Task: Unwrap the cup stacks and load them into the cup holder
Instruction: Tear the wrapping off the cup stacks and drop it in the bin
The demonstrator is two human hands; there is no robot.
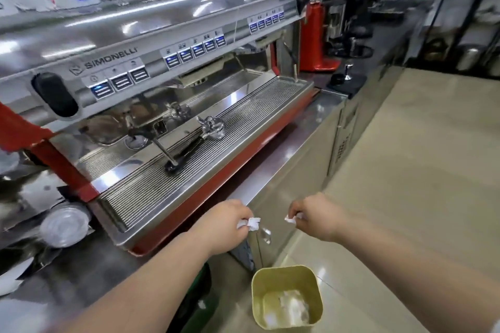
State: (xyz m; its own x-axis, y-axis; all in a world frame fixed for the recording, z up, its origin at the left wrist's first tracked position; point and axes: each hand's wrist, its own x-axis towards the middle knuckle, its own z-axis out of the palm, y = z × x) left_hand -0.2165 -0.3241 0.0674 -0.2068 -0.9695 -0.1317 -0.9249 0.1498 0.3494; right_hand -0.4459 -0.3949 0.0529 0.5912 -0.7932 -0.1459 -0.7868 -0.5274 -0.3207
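Both my hands reach out past the counter's front edge, above the floor. My left hand [226, 224] pinches a small crumpled scrap of white wrapper [250, 223] in its fingertips. My right hand [315, 215] pinches another small white scrap [290, 219]. The two scraps are a short gap apart. Directly below the hands stands a yellow bin [286, 297] on the floor with crumpled clear wrapping inside. A stack of clear plastic cups or lids [63, 227] lies on its side at the left of the counter. No cup holder is clearly in view.
A large steel and red espresso machine [162, 89] fills the counter, with a portafilter [200, 135] on its drip tray. A red grinder [316, 38] stands at the far right. Steel cabinet fronts [297, 170] run below the counter beside the tiled floor.
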